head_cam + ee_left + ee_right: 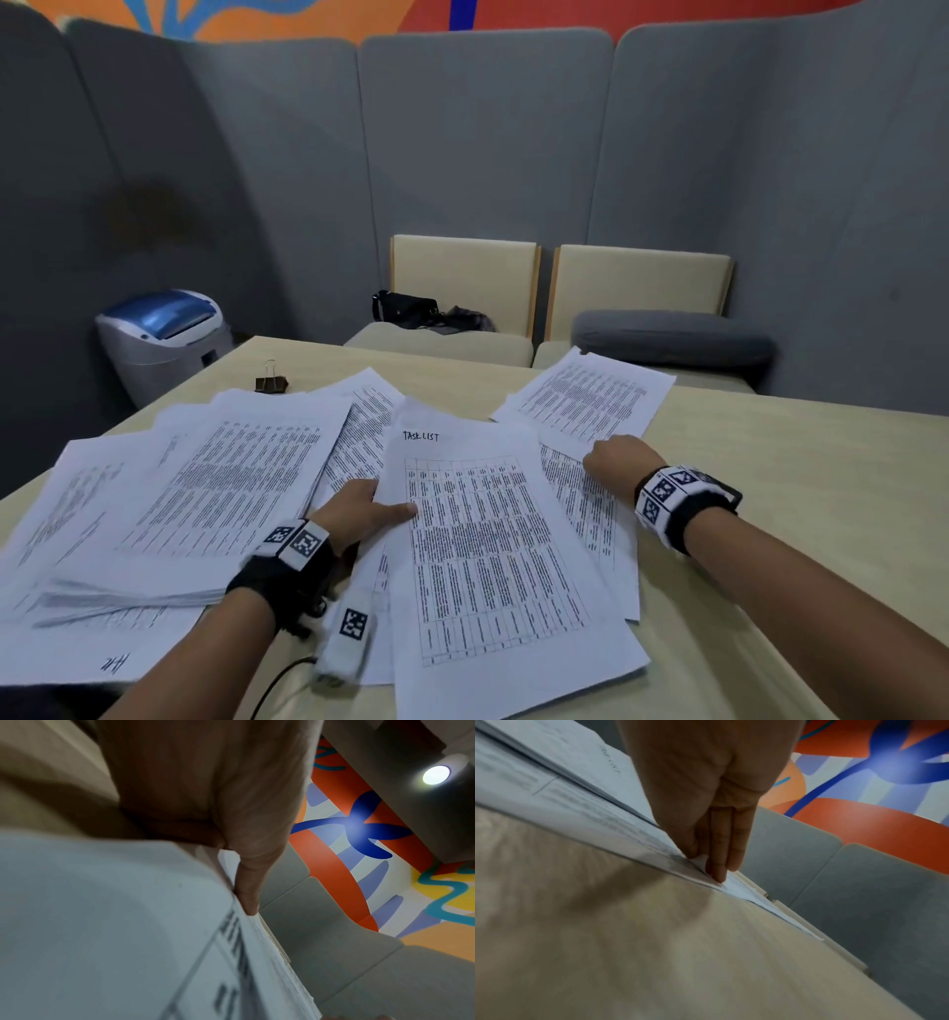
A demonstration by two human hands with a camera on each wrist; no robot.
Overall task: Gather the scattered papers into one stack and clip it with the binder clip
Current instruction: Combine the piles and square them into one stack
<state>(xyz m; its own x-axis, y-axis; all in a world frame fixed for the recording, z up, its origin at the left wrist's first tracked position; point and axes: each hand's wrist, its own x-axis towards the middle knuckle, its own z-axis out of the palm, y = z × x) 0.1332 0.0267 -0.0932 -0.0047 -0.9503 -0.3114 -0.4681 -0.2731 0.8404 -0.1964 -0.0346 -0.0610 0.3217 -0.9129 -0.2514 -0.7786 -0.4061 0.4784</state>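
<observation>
Several printed white sheets lie scattered over a beige table (780,493). My left hand (367,506) pinches the left edge of the sheet headed "TASK LIST" (493,545), thumb on top and fingers beneath it; the left wrist view shows the thumb (249,882) along that sheet's edge (115,923). My right hand (613,457) pinches the near corner of the far-right sheet (590,401), with its fingertips (716,868) at the paper's edge. A fanned pile of sheets (215,488) lies to the left. The black binder clip (270,383) stands beyond that pile, untouched.
A grey and blue bin (162,334) stands off the table's far left corner. Two cream chairs (462,277) face me, one bearing a black bag (405,308), the other a grey cushion (672,334). Grey padded panels enclose the space. A black cable (277,678) hangs near my left wrist.
</observation>
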